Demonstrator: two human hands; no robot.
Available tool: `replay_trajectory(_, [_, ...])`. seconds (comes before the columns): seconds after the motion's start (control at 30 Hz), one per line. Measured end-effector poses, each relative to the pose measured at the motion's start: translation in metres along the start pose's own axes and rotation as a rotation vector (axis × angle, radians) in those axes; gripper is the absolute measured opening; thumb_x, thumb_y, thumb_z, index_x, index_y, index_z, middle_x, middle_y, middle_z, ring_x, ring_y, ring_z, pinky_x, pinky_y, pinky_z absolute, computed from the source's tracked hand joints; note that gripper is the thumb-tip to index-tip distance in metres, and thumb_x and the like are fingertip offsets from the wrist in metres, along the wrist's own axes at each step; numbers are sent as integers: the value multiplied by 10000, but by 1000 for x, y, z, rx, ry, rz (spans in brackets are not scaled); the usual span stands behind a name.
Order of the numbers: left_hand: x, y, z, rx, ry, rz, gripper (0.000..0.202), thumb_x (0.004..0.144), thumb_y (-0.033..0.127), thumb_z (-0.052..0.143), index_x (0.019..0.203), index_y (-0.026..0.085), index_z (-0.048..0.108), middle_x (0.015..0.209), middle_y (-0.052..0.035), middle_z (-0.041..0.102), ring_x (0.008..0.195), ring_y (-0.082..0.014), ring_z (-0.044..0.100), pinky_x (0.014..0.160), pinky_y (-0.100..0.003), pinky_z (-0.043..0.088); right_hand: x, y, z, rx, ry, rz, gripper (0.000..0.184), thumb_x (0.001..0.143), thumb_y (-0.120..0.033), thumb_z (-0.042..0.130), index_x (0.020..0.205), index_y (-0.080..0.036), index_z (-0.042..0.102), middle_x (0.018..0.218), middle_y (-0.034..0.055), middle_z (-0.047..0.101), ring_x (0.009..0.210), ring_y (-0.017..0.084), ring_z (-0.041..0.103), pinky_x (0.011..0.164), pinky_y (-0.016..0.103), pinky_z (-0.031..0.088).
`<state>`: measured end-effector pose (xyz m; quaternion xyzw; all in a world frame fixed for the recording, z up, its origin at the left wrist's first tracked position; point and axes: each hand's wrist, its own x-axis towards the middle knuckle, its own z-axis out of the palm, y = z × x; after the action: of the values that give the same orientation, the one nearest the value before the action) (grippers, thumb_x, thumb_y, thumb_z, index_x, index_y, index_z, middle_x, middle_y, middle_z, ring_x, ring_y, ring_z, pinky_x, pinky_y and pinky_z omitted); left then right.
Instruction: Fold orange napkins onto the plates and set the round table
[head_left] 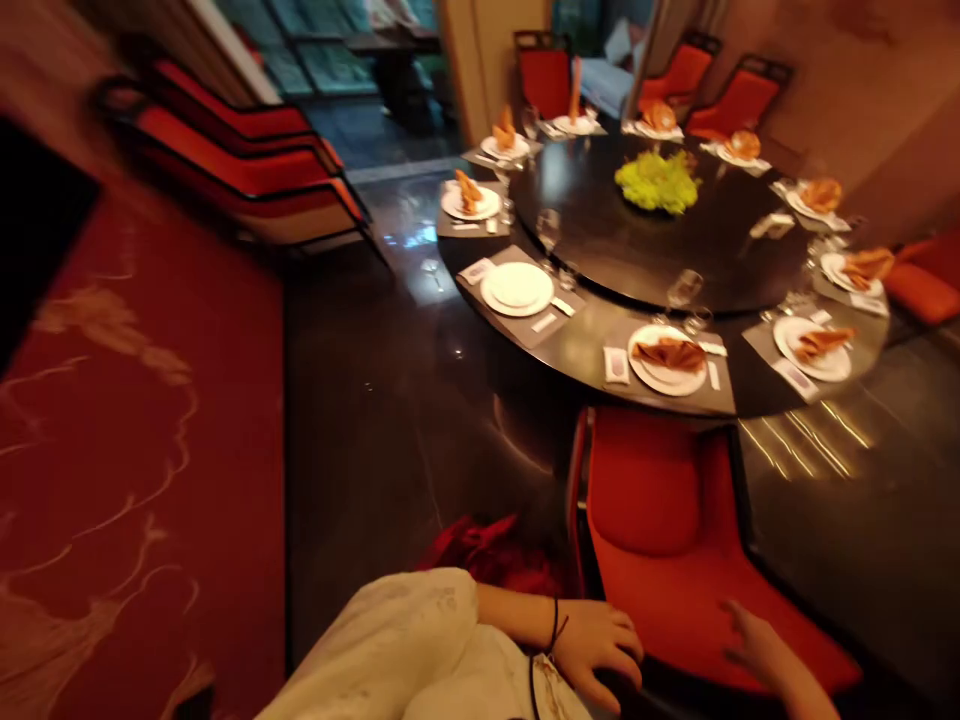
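My left hand [592, 650], with a thin dark band at the wrist and a cream patterned sleeve [390, 645] behind it, has its fingers curled over the near edge of a red upholstered chair [697, 610]. My right hand [757, 650] lies farther right, fingers spread, at or just above the chair's seat, holding nothing. A crumpled red cloth [487, 555] lies on the floor just beyond my left hand. Beyond the chair stands a round black dining table [600, 370], set with white plates and folded orange napkins.
A dark glass turntable [660, 250] with a green centrepiece [658, 182] tops the table. Red chairs ring its far side. Several more red chairs [240, 170] stand at the left, beside a red patterned carpet [112, 480]. Polished dark flooring [375, 430] lies between them.
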<state>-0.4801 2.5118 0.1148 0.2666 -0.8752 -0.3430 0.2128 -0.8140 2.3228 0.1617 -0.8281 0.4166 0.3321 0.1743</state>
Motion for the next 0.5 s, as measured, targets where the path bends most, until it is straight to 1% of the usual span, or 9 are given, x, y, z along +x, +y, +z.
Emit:
replay_trajectory(0.03, [-14,-8,-8,-29,65,-22,289,861,491,751,1030,258,727,1183,-90,751,1121,-258,681,932,-376,561,29,-42,-22,46,18,-16,515,669,-205,649,1138,-406,718,1095,80,770,1084,355,739,917,521,628])
replay_trajectory(0.07, [-35,-19,-18,-33,119,-81,277,885,475,738,1069,268,721,1242,-75,736,1169,-246,665,959,-363,554,59,-91,-47,83,71,-75,519,782,-247,598,1280,-373,667,1261,97,733,1218,338,696,1025,521,591])
replay_trajectory(0.1, [-62,-31,-30,-14,149,-175,271,898,465,728,1079,264,718,1248,-69,731,1163,-242,663,939,-360,557,89,-149,-74,102,164,-176,513,891,-283,511,1393,-333,601,1403,115,667,1329,323,633,1114,522,535])
replay_trajectory(0.17, [-138,-59,-59,55,158,-433,229,917,439,703,1035,243,719,1143,-63,745,1056,-243,679,836,-371,559,145,-279,-126,102,303,-333,502,994,-289,381,1475,-285,524,1486,140,605,1377,307,590,1152,501,495])
replay_trajectory(0.2, [-184,-73,-74,84,155,-576,201,923,418,690,1004,236,720,1084,-57,746,1004,-243,684,799,-374,552,170,-348,-150,85,309,-426,495,1014,-284,363,1486,-280,515,1486,145,603,1357,307,601,1133,490,504])
replay_trajectory(0.23, [-234,-85,-90,105,163,-718,175,928,394,680,979,232,719,1044,-52,744,975,-242,686,787,-372,545,191,-418,-171,45,269,-531,486,1015,-278,393,1483,-275,524,1455,149,625,1315,313,627,1103,482,519])
replay_trajectory(0.33, [-392,-109,-136,121,293,-1091,129,941,306,650,1012,226,722,1074,-59,740,1037,-247,689,875,-375,546,240,-612,-222,-139,84,-842,473,966,-302,581,1437,-257,589,1344,131,694,1243,337,664,1059,475,527])
replay_trajectory(0.4, [-491,-114,-166,104,427,-1298,145,949,241,620,1046,220,725,1118,-68,738,1083,-243,688,941,-382,544,262,-723,-249,-263,11,-979,439,954,-336,637,1382,-236,637,1272,122,728,1205,338,687,1034,460,534])
replay_trajectory(0.5, [-620,-108,-213,133,617,-1485,225,989,193,508,1021,194,731,1099,-91,738,1071,-243,693,972,-404,546,290,-863,-288,-411,26,-1074,409,972,-380,644,1319,-168,681,1220,166,743,1162,347,709,992,449,543])
